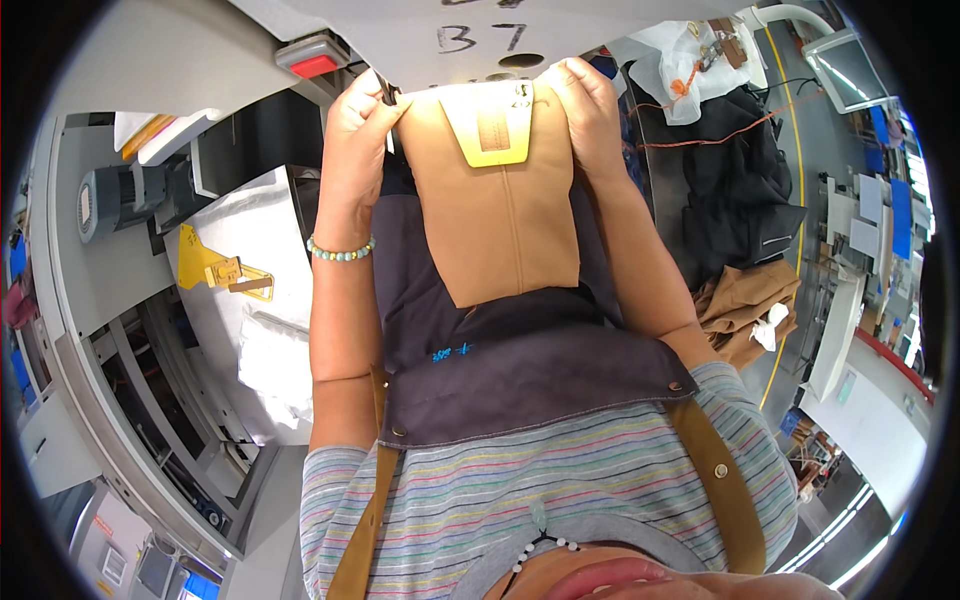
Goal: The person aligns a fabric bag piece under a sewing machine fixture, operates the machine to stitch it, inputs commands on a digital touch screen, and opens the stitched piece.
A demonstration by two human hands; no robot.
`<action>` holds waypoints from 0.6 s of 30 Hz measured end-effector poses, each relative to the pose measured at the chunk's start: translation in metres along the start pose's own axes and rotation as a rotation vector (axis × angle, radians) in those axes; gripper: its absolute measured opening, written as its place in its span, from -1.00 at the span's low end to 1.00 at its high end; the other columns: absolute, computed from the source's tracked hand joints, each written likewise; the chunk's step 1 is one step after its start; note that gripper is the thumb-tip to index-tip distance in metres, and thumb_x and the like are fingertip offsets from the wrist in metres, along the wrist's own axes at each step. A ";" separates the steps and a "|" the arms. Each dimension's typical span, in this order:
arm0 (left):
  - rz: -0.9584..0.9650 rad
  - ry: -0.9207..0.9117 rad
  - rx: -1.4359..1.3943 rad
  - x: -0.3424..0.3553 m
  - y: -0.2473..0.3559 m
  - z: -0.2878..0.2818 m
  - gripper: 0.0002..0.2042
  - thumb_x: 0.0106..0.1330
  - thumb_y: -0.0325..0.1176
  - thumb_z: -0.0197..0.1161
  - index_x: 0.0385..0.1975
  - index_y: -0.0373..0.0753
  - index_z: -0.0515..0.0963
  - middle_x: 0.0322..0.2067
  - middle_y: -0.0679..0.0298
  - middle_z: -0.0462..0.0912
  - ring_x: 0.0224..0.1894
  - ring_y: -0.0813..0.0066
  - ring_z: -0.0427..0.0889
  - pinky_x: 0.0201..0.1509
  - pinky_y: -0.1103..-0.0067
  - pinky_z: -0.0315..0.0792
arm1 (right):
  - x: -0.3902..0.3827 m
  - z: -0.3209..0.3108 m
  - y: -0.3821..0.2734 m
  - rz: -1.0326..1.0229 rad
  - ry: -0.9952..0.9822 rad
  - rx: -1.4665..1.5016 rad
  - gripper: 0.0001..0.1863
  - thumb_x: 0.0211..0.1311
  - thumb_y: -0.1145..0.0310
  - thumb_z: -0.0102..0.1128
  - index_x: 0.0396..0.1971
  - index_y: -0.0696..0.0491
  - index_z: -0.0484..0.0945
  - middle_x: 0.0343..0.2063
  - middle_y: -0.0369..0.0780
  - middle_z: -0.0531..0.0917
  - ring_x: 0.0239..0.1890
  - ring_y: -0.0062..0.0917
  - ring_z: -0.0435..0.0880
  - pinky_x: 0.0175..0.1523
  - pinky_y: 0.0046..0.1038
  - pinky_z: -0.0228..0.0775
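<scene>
Far left: grey motor (pixel 120 203), rounded end facing out. Next to it, a metal counter (pixel 205 345) with a flat yellow piece (pixel 200 262) lying on it, brownish bits on top. Clear plastic sheet (pixel 275 360) just below that, glare over most of it.

Left hand (pixel 355 130): grasping the top left corner of the tan cloth (pixel 480 225), thumb against bent fingers. Beaded bracelet (pixel 341 250) on that wrist.

Tan cloth is held up between both hands, in front of the dark apron (pixel 520 390), top edge close under a white machine panel (pixel 420 35). Can't tell if they touch. Cloth is plain matte brown-tan, taller than wide, top edge fairly taut. One seam runs down the middle to the bottom edge; that edge slants, lower on the left. Faint folds only, sides slightly bowed. Small dark curved mark near the top right corner.

Yellow plate (pixel 488 157) sits on the cloth's upper middle: broad at top, narrowing downward, brownish upright rectangle in its centre (window or insert, can't tell), black marks top right.

Right hand (pixel 588 115): gripping the top right corner, fingers curled in.

Right side: white plastic bag (pixel 672 85), orange cord (pixel 715 142), heap of black cloth (pixel 735 190), crumpled brown cloth (pixel 735 305) below.
</scene>
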State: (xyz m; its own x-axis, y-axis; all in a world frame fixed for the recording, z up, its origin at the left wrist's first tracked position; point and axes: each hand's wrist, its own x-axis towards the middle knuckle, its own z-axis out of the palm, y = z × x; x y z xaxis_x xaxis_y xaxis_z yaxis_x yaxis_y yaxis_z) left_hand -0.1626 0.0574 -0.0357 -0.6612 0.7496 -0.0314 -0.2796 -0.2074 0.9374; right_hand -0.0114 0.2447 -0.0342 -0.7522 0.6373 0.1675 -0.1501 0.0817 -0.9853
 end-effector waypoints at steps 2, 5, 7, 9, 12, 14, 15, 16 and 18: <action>0.022 0.001 -0.022 0.001 -0.001 -0.001 -0.68 0.41 -0.47 0.17 0.11 -0.41 0.57 -0.01 0.27 0.70 0.01 0.62 0.60 0.17 0.62 0.42 | 0.001 0.002 -0.003 0.015 0.006 0.001 -0.71 0.51 0.38 0.11 -0.49 0.15 0.46 -0.54 -0.49 0.41 -0.43 -0.84 0.27 -0.37 -0.62 0.15; 0.005 -0.012 -0.053 0.001 -0.001 -0.001 -0.68 0.41 -0.48 0.17 0.12 -0.41 0.57 0.00 0.26 0.70 0.02 0.62 0.60 0.18 0.62 0.42 | 0.002 0.003 -0.004 0.034 0.015 -0.018 -0.68 0.51 0.36 0.13 -0.51 0.14 0.45 -0.56 -0.50 0.39 -0.44 -0.84 0.26 -0.38 -0.62 0.13; 0.040 0.004 -0.090 0.000 0.001 0.004 -0.70 0.43 -0.47 0.17 0.10 -0.41 0.58 -0.03 0.29 0.70 0.01 0.62 0.60 0.17 0.62 0.42 | 0.002 0.004 -0.006 0.036 0.016 -0.041 -0.68 0.51 0.35 0.14 -0.51 0.14 0.45 -0.56 -0.50 0.39 -0.45 -0.84 0.25 -0.39 -0.61 0.12; 0.028 -0.001 -0.075 0.001 -0.003 -0.001 -0.72 0.44 -0.46 0.18 0.09 -0.40 0.59 -0.05 0.30 0.70 -0.01 0.63 0.60 0.17 0.62 0.42 | 0.000 0.005 -0.009 0.022 0.030 -0.024 -0.67 0.50 0.34 0.15 -0.52 0.14 0.47 -0.56 -0.51 0.40 -0.45 -0.85 0.26 -0.39 -0.63 0.12; 0.023 -0.009 -0.028 -0.001 -0.001 -0.001 -0.75 0.45 -0.44 0.20 0.04 -0.38 0.61 -0.09 0.33 0.71 -0.04 0.65 0.59 0.14 0.63 0.42 | -0.001 0.007 -0.007 0.026 0.031 0.067 -0.68 0.50 0.34 0.16 -0.51 0.14 0.48 -0.56 -0.52 0.40 -0.45 -0.86 0.26 -0.39 -0.63 0.12; 0.031 -0.009 0.005 -0.001 0.001 -0.003 -0.77 0.45 -0.43 0.21 0.01 -0.37 0.62 -0.12 0.34 0.71 -0.07 0.67 0.59 0.12 0.64 0.42 | 0.000 0.007 -0.003 0.028 0.029 0.075 -0.68 0.50 0.34 0.16 -0.51 0.14 0.48 -0.56 -0.52 0.40 -0.45 -0.86 0.26 -0.39 -0.63 0.12; -0.002 0.014 0.069 -0.001 0.002 -0.005 -0.78 0.45 -0.42 0.23 -0.01 -0.36 0.63 -0.15 0.35 0.71 -0.09 0.68 0.60 0.10 0.65 0.43 | -0.001 0.007 -0.002 0.030 0.030 0.083 -0.68 0.50 0.35 0.16 -0.51 0.13 0.49 -0.56 -0.53 0.40 -0.45 -0.87 0.26 -0.39 -0.64 0.12; -0.037 0.035 0.133 -0.001 0.005 -0.004 -0.79 0.44 -0.42 0.24 -0.03 -0.36 0.63 -0.17 0.37 0.72 -0.11 0.70 0.60 0.07 0.66 0.43 | -0.001 0.007 -0.002 0.031 0.032 0.083 -0.68 0.50 0.35 0.16 -0.51 0.13 0.49 -0.56 -0.53 0.40 -0.45 -0.87 0.26 -0.39 -0.64 0.12; -0.032 0.041 0.151 -0.004 0.010 0.001 -0.80 0.44 -0.42 0.25 -0.04 -0.36 0.64 -0.18 0.37 0.72 -0.13 0.70 0.60 0.05 0.67 0.44 | -0.002 0.006 -0.003 0.028 0.036 0.082 -0.68 0.50 0.35 0.16 -0.51 0.13 0.49 -0.56 -0.53 0.40 -0.45 -0.87 0.26 -0.39 -0.64 0.11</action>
State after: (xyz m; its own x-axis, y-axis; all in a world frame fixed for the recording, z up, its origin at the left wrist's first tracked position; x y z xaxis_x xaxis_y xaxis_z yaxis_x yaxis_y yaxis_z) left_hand -0.1620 0.0534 -0.0259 -0.6824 0.7273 -0.0734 -0.1953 -0.0846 0.9771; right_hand -0.0135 0.2383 -0.0316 -0.7337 0.6655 0.1373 -0.1827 0.0015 -0.9832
